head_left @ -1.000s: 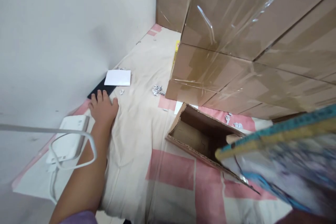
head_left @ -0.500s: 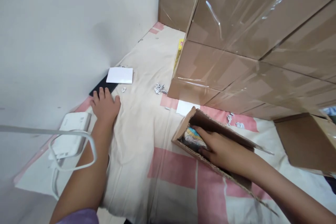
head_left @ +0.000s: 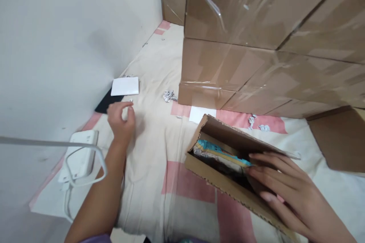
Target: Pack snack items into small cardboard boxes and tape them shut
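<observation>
Right hand: the right hand (head_left: 296, 193) is reaching over the right end of the box, its fingers extending and spreading, gripping nothing visible; fingertips are lying at the package's end, contact being unclear.
Left hand: the left hand (head_left: 121, 121) is curling loosely above the cloth, thumb and forefinger nearly meeting; whether it is pinching anything cannot be told.
Package: a flat turquoise-and-yellow package (head_left: 221, 154) is lying inside the box, the walls hiding its lower part.
Box: a narrow, open-topped brown cardboard box (head_left: 228, 190) is resting on a pink-and-cream patterned cloth (head_left: 148, 140).
Stack: clear-taped brown cartons (head_left: 228, 60) are standing just behind, limiting space there.
Left side: a white rectangular power strip (head_left: 82, 155) is lying by the wall (head_left: 57, 45); a looping white cable (head_left: 102, 159) is crossing before the left forearm.
Beyond left hand: a white folded paper (head_left: 124, 86) is overlapping a flat black object (head_left: 108, 102).
Centre: crumpled silvery scraps (head_left: 169, 96) are lying beside the cartons.
Far right: another open brown carton (head_left: 339, 140) is resting on the cloth.
</observation>
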Available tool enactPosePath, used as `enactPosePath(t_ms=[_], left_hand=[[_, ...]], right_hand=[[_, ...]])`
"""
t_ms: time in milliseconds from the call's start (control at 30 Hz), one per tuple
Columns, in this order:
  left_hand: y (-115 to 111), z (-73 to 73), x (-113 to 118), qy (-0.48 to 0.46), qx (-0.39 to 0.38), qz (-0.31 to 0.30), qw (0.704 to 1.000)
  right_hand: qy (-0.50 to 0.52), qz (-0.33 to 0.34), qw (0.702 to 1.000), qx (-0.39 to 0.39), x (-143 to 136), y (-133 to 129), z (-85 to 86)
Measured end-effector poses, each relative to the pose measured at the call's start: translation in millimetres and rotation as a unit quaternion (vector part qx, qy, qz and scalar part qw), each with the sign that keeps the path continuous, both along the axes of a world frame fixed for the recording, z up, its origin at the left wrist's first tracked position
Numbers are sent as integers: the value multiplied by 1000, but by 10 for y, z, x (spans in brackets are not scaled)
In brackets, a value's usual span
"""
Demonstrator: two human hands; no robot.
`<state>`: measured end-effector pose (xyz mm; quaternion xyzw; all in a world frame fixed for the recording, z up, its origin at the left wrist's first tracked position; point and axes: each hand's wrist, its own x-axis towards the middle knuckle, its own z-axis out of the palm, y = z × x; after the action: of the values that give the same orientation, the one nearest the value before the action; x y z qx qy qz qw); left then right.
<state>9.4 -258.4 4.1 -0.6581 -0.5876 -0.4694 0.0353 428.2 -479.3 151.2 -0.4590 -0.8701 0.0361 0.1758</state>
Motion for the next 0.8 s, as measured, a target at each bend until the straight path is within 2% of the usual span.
enactPosePath(t_ms=[100, 200, 300, 467, 700, 800], left_hand=[[-169, 10, 375, 7, 34, -133, 991], [-312, -35, 655, 45, 44, -264, 963], [-405, -51, 800, 50, 61, -339, 938], [-419, -94, 825, 54, 54, -364, 928], [-313, -168, 756, 68, 26, -341, 937], [-312, -157, 764, 67, 30, -347, 935]], right_hand=[[17, -16, 999, -25, 68, -4, -208], [62, -20, 998, -15, 87, 11, -322], [97, -1, 995, -2, 99, 27, -361], [121, 17, 992, -12, 143, 24, -383], [50, 11, 997, -58, 136, 7, -274], [46, -1, 997, -67, 142, 2, -303]])
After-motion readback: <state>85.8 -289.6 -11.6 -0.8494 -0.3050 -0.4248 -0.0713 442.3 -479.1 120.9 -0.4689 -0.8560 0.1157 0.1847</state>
